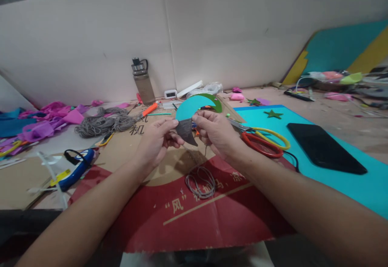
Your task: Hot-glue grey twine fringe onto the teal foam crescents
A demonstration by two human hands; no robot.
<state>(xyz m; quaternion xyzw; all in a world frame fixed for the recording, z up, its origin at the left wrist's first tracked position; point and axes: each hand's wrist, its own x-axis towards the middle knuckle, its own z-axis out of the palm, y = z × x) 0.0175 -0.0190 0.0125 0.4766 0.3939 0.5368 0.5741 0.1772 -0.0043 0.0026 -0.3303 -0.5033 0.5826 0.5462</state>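
Observation:
A turquoise crescent (189,107) is held up between my hands in the middle of the view. Grey cord (185,130) is wound closely around its lower part, down to the pointed tip. My left hand (157,143) pinches the left edge of the crescent near the top of the winding. On the other side, my right hand (216,131) grips the inner edge with thumb and fingers; its fingertips are partly hidden. Below the hands a loose coil of grey cord (200,184) lies on the red-and-brown cardboard (224,214).
Scissors (263,147) and a black phone (327,147) lie at right, the phone on a turquoise sheet (333,194) with a green star (273,114). At left are a grey cord bundle (103,122), a blue tool (77,168) and pink scraps (54,113). Behind stands a bottle (143,83).

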